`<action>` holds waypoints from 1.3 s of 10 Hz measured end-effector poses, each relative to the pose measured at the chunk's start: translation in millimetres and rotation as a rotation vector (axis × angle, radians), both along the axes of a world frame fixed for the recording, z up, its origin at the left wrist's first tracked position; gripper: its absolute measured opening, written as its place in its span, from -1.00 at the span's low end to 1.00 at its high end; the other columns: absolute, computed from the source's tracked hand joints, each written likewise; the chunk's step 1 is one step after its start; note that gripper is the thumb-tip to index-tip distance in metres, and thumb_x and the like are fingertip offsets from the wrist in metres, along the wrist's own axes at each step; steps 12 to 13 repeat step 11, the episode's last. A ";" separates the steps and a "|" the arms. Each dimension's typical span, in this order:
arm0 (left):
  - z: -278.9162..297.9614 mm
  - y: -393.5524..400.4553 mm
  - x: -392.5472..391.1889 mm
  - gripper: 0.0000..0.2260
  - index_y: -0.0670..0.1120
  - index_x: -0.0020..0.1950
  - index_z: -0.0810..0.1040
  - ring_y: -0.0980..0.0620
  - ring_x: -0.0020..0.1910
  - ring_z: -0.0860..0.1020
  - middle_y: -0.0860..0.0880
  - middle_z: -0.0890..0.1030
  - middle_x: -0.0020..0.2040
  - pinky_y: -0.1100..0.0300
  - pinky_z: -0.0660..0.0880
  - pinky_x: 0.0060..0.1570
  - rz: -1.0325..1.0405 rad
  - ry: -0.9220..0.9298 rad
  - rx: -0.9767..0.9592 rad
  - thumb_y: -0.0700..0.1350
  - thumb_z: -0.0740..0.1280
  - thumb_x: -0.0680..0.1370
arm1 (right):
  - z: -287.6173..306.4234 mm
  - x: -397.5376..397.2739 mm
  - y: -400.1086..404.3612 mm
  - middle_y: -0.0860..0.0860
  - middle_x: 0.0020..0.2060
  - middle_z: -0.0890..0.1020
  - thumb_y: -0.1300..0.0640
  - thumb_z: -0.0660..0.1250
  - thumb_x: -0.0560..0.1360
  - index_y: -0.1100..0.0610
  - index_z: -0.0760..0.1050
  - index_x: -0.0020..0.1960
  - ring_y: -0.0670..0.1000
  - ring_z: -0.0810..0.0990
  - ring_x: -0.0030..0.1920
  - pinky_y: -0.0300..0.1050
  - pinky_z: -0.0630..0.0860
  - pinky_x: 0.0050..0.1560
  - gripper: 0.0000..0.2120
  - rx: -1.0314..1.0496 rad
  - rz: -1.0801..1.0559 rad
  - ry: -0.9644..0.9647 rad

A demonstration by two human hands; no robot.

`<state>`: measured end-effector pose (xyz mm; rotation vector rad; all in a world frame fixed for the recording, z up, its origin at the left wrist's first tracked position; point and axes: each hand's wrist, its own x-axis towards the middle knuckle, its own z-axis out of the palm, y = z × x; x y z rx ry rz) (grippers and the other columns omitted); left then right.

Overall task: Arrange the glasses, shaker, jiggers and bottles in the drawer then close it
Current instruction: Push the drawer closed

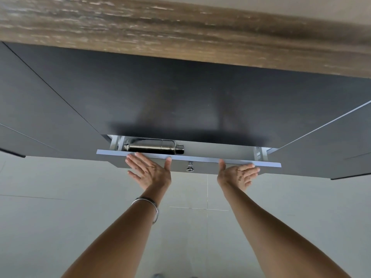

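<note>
1. Two hands, the left hand (150, 171) and the right hand (239, 174), lie flat and spread against the drawer front (188, 159), fingers apart and clamped on nothing; the knob (190, 167) sits between them, untouched.
2. Drawer stands only slightly open: a narrow gap shows between its front and the cabinet face (180, 101) above.
3. Inside the gap a steel shaker (153, 147) lies on its side, long axis parallel to the drawer front, just behind the left hand and toward the drawer's left end; glasses, jiggers and bottles cannot be made out.
4. Judged step: the closing push, directed away from the person, square to the shaker's axis.
5. Room: short travel remains; neighbouring fronts (331, 145) lie well clear on both sides, and the worktop (180, 33) overhangs above.
</note>
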<state>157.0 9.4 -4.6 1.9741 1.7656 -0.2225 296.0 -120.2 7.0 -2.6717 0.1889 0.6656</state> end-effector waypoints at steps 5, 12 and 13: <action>-12.2 33.6 -2.4 -0.24 -0.12 0.53 -0.33 -0.15 0.55 -0.25 -0.16 -0.31 0.56 -0.21 -0.15 0.48 -0.240 0.041 0.080 0.29 -0.07 0.56 | -11.0 26.3 -0.4 0.14 0.54 -0.27 -0.26 0.02 0.55 0.22 -0.35 0.51 0.16 -0.21 0.55 0.20 -0.01 0.50 -0.15 -0.103 0.265 -0.045; -2.1 49.8 -30.2 -0.33 0.01 0.54 -0.29 -0.16 0.55 -0.25 -0.05 -0.30 0.57 -0.27 -0.15 0.46 -0.411 0.020 0.065 0.25 -0.05 0.58 | -9.5 47.5 -34.6 0.04 0.54 -0.29 -0.28 0.05 0.54 0.06 -0.37 0.52 0.18 -0.24 0.55 0.24 -0.04 0.49 -0.17 -0.140 0.568 -0.014; -2.1 49.8 -30.2 -0.33 0.01 0.54 -0.29 -0.16 0.55 -0.25 -0.05 -0.30 0.57 -0.27 -0.15 0.46 -0.411 0.020 0.065 0.25 -0.05 0.58 | -9.5 47.5 -34.6 0.04 0.54 -0.29 -0.28 0.05 0.54 0.06 -0.37 0.52 0.18 -0.24 0.55 0.24 -0.04 0.49 -0.17 -0.140 0.568 -0.014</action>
